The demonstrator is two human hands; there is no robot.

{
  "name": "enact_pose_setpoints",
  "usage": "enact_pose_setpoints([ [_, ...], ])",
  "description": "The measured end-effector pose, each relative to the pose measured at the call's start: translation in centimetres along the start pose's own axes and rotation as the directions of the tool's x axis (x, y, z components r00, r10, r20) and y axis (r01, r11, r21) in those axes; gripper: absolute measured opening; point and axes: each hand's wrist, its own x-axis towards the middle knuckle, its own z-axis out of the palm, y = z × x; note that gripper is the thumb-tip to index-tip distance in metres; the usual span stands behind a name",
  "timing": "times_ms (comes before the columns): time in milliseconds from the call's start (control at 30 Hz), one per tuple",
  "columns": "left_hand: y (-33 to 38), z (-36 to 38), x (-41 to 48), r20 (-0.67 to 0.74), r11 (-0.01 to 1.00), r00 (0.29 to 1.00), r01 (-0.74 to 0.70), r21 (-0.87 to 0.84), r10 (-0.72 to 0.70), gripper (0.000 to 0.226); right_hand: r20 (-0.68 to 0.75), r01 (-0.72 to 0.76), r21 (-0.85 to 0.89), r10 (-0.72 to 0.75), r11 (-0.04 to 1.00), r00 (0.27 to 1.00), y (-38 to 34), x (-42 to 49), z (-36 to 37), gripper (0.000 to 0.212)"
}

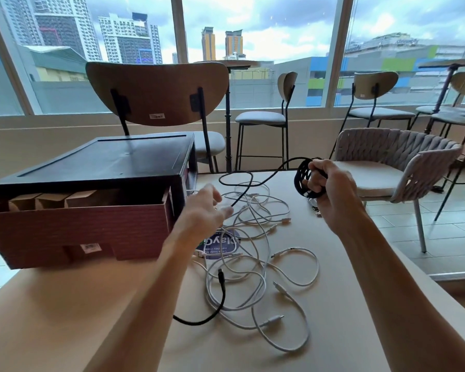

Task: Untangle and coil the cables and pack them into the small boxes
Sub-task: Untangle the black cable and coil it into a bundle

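The right hand (330, 189) grips the part-wound black cable coil (300, 181) above the counter (346, 304). Its loose tail (249, 183) runs left from the coil, ending just beside the left hand (203, 210), whose fingers are spread and hold nothing. White cables (263, 264) lie tangled nearer than the coil.

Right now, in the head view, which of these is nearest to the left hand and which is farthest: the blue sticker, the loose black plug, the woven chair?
1. The blue sticker, on the table just below the left hand.
2. The loose black plug, on the table, closer to the person.
3. The woven chair, off the table at the right.
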Motion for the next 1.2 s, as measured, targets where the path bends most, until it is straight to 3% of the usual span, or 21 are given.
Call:
enact_pose_setpoints([
  [167, -0.5, 2.8, -0.2, 0.114, 0.993, 0.993, 0.0, 0.122, -0.014, 0.039, 0.03, 0.015, 0.014, -0.015, 1.0, 0.999, 0.0, 0.0, 0.0, 0.023],
  [267, -0.8, 3.5, 0.0, -0.027, 0.982, 0.99, -0.134, 0.132, 0.138, 0.022, 0.026, 0.023, 0.008, -0.023, 1.0, 0.999, 0.0, 0.0, -0.1, 0.021],
  [367, -0.6, 3.2, 0.3, -0.218, 0.943, 0.918, -0.322, 0.08, 0.332, 0.018, 0.012, 0.043, -0.026, -0.042, 0.999, 0.999, -0.1, 0.1, -0.2, 0.019],
  [467, 1.0, 2.0, 0.0, -0.364, 0.898, 0.849, -0.435, -0.067, 0.384, 0.01, 0.011, 0.091, -0.144, -0.091, 0.985, 0.996, -0.1, 0.0, -0.2, 0.022],
  [633, 3.2, -0.3, -0.6, -0.493, 0.801, 0.851, -0.42, -0.426, 0.184, 0.015, -0.024, 0.124, -0.321, -0.139, 0.939, 0.99, 0.3, -0.3, 0.0, 0.028],
  [700, 3.6, -1.8, -0.8, -0.456, 0.708, 0.888, -0.357, -0.609, 0.056, 0.015, -0.081, 0.11, -0.326, -0.144, 0.939, 0.986, 0.3, -0.2, -0.2, 0.031],
  [800, 3.4, -4.3, -0.7, -0.272, 0.416, 0.954, -0.197, -0.888, -0.129, 0.013, -0.154, 0.096, -0.312, -0.15, 0.945, 0.977, 0.3, 0.0, -0.6, 0.03],
  [867, 2.9, -5.5, -0.4, -0.136, 0.216, 0.975, -0.096, -0.972, -0.176, 0.015, -0.201, 0.089, -0.299, -0.154, 0.95, 0.967, 0.3, 0.2, -0.8, 0.03],
  [933, 2.1, -6.3, 0.1, -0.043, 0.123, 0.978, -0.018, -0.992, -0.204, 0.018, -0.231, 0.088, -0.302, -0.163, 0.949, 0.959, 0.4, 0.2, -0.9, 0.028],
  [1000, 1.1, -6.6, 0.4, 0.007, 0.168, 0.975, 0.046, -0.985, -0.223, 0.015, -0.242, 0.103, -0.3, -0.18, 0.948, 0.953, 0.4, 0.0, -0.7, 0.023],
  [1033, 0.7, -6.4, 0.5, -0.001, 0.278, 0.972, 0.066, -0.958, -0.236, 0.011, -0.249, 0.11, -0.299, -0.189, 0.948, 0.95, 0.4, -0.1, -0.7, 0.021],
  [1067, 0.3, -6.1, 0.4, -0.045, 0.475, 0.968, 0.08, -0.876, -0.246, 0.01, -0.259, 0.115, -0.299, -0.197, 0.947, 0.946, 0.3, -0.2, -0.6, 0.021],
  [1100, -0.1, -5.5, 0.3, -0.121, 0.711, 0.963, 0.092, -0.697, -0.243, 0.011, -0.269, 0.118, -0.3, -0.202, 0.947, 0.942, 0.2, -0.3, -0.5, 0.021],
  [1133, -0.7, -4.8, 0.4, -0.202, 0.881, 0.957, 0.095, -0.463, -0.209, 0.013, -0.276, 0.118, -0.295, -0.203, 0.948, 0.94, 0.1, -0.4, -0.5, 0.022],
  [1200, -1.1, -3.6, 0.6, -0.264, 0.992, 0.958, 0.084, -0.094, -0.106, 0.014, -0.263, 0.126, -0.258, -0.195, 0.958, 0.945, 0.0, -0.5, -0.3, 0.024],
])
